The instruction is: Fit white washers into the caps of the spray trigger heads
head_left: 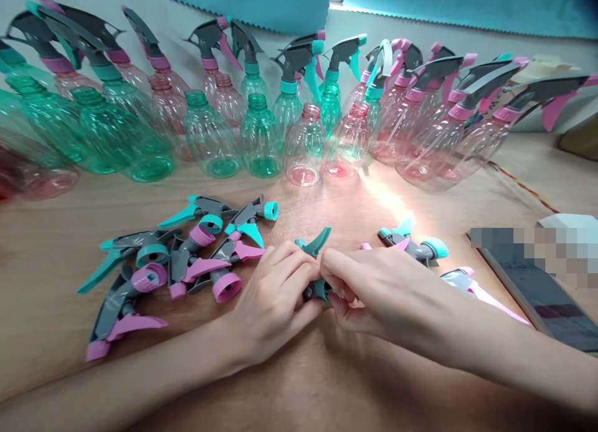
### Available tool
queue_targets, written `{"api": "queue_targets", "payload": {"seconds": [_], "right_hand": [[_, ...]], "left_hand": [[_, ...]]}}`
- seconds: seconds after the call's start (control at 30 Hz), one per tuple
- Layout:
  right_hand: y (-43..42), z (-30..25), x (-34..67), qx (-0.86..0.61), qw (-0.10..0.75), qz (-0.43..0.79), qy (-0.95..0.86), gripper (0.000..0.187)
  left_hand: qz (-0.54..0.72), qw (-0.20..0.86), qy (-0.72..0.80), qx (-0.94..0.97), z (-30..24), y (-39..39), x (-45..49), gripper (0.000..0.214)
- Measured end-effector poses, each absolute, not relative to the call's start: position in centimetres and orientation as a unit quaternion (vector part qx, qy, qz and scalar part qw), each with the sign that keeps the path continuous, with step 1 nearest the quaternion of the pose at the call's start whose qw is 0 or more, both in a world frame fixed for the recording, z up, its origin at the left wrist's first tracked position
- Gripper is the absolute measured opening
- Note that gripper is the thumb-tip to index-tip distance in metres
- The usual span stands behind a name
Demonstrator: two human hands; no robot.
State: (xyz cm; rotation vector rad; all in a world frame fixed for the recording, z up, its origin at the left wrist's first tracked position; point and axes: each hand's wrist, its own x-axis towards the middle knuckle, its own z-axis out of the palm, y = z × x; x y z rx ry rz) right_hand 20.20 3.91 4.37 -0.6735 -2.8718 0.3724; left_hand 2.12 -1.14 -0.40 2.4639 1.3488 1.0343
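Observation:
Between my two hands, low over the wooden table, is a grey spray trigger head (314, 242) with a teal lever and teal collar. My left hand (275, 292) is wrapped round its body. The fingers of my right hand (369, 289) are pinched together at the collar; whatever small part they may hold is hidden. To the left of my left hand lie several loose trigger heads, among them a pink-collared one (124, 307) and a teal-collared one (135, 248). Right of my right hand, another teal-collared trigger head (415, 248) rests on the table.
Clear green bottles (261, 136) and pink bottles (306, 145) stand along the back, several topped with trigger heads. A dark phone (537, 289) lies at the right. Behind it runs a red and yellow cord (523, 184). Blue cloth (467, 12) hangs on the back wall.

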Motion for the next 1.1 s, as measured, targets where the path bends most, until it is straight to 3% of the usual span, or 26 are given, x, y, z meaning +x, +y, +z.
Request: {"api": "queue_targets", "payload": {"seconds": [0.23, 0.5, 0.87, 1.1], "right_hand": [[3.4, 4.7, 19.9, -0.193, 0.103, 0.099, -0.971, 0.021], [3.1, 4.3, 19.2, -0.274, 0.107, 0.074, -0.953, 0.016], [1.3, 4.7, 19.1, -0.267, 0.237, 0.026, -0.934, 0.023], [1.5, 4.8, 19.6, -0.266, 0.233, 0.052, -0.934, 0.024]], "left_hand": [[0.352, 0.083, 0.442, 0.821, -0.5, -1.1, 2.2, 0.007], [0.358, 0.109, 0.45, 0.811, -0.5, -1.0, 2.0, 0.014], [0.372, 0.12, 0.452, 0.802, -0.3, -1.1, 2.0, 0.011], [0.381, 0.117, 0.462, 0.792, -0.3, -1.1, 2.0, 0.019]]}}
